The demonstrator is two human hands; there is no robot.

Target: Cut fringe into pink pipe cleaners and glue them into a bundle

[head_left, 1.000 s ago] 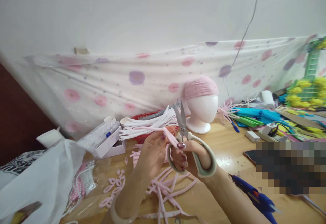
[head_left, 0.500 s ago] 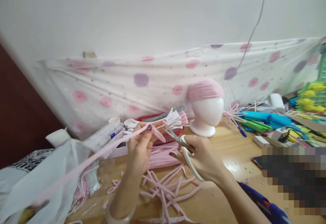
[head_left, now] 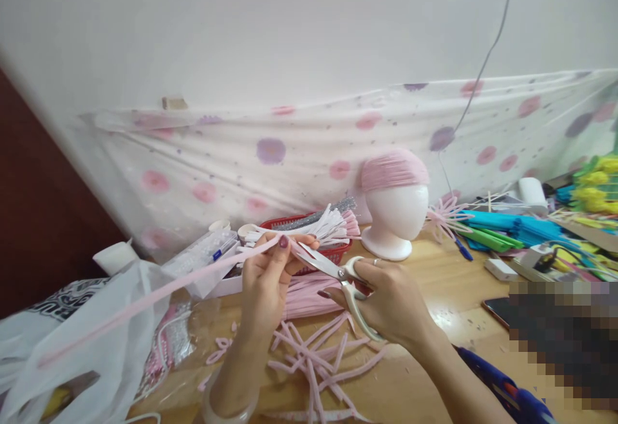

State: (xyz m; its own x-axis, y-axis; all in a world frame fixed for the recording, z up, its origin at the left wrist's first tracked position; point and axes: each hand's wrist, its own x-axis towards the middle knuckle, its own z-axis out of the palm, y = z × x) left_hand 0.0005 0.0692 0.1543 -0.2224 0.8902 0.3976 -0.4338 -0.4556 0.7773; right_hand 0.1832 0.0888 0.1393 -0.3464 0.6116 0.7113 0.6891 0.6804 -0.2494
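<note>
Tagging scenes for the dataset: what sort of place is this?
Probably a craft workspace; home or shop, I can't tell. Signs: scissors and a long pink strip, both held, loose pink pieces on the wooden table, and a white display head with a pink covering.

Gap between left hand (head_left: 268, 282) and right hand (head_left: 393, 298) bridged by cream-handled steel scissors (head_left: 342, 275). Left side crossed by long pink fuzzy stem (head_left: 193, 279). Beyond: red plastic basket (head_left: 335, 257), pink-wrapped white foam head (head_left: 398, 218). Passage: light-brown wooden tabletop (head_left: 449, 282) between foam head and flat black phone (head_left: 497, 310).
</note>
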